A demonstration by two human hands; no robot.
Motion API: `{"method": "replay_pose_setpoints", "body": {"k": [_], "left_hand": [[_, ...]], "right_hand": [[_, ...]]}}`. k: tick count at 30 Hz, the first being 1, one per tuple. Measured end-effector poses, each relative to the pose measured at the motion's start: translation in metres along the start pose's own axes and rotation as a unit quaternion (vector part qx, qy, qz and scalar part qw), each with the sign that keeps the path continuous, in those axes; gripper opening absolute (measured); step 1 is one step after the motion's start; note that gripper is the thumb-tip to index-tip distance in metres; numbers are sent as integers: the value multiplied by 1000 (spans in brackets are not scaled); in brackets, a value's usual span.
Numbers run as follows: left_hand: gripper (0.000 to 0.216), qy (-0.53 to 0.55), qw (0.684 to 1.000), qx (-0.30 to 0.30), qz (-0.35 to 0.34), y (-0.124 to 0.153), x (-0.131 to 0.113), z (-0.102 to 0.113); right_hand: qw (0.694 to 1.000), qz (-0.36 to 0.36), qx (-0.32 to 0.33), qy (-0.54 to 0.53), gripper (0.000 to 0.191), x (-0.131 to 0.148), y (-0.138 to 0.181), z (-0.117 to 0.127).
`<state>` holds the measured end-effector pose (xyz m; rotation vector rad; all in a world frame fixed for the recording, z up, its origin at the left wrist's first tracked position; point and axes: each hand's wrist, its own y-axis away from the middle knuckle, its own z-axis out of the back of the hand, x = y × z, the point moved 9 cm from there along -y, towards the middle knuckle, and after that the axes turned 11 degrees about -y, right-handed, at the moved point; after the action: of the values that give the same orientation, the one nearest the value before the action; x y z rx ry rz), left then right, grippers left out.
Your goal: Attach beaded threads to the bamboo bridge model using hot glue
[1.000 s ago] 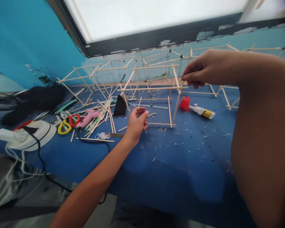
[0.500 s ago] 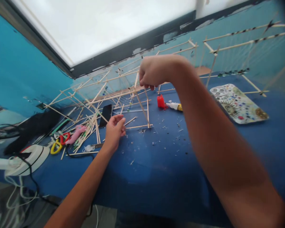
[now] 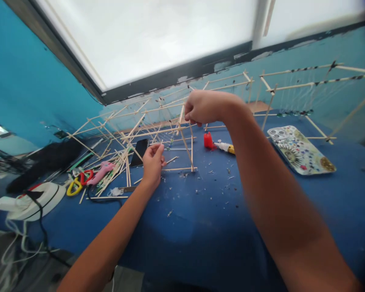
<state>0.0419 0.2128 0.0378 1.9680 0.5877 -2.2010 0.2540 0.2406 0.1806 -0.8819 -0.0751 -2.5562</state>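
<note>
- In the head view, a wooden stick frame [image 3: 153,133] stands on the blue bench [image 3: 185,235], in front of both hands and below the window.
- The left hand [image 3: 153,164] is at the frame's near side, thumb and forefinger brought together, the other fingers curled; whether a fine thread is between the tips cannot be told.
- The right hand [image 3: 202,107] reaches over the frame's near right corner, wrist bent, fingers curled downward and nearly closed; what they grip, if anything, cannot be made out.
- Right of that corner lie a red block [image 3: 208,140] and, just beside it, a white glue bottle [image 3: 222,146] with a yellow label, partly hidden by the right forearm.
- A black phone [image 3: 139,152] lies left of the left hand, near loose sticks [image 3: 119,165], a pink glue gun [image 3: 101,173] and scissors [image 3: 75,187] with red and yellow handles.
- Farther right, a phone in a patterned case [image 3: 301,150] lies beside another stick frame with dark beads [image 3: 295,113].
</note>
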Motion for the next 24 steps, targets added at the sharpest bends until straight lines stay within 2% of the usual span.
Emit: {"method": "replay_pose_setpoints", "body": {"k": [15,24], "left_hand": [[30,26,999,-24,-1,-5,8,3],[25,81,996,-47,-5,-13,-6,1]], "right_hand": [[999,11,32,31,15,2,-4,-14],[998,12,48,30,10,4,-9,-17]]}}
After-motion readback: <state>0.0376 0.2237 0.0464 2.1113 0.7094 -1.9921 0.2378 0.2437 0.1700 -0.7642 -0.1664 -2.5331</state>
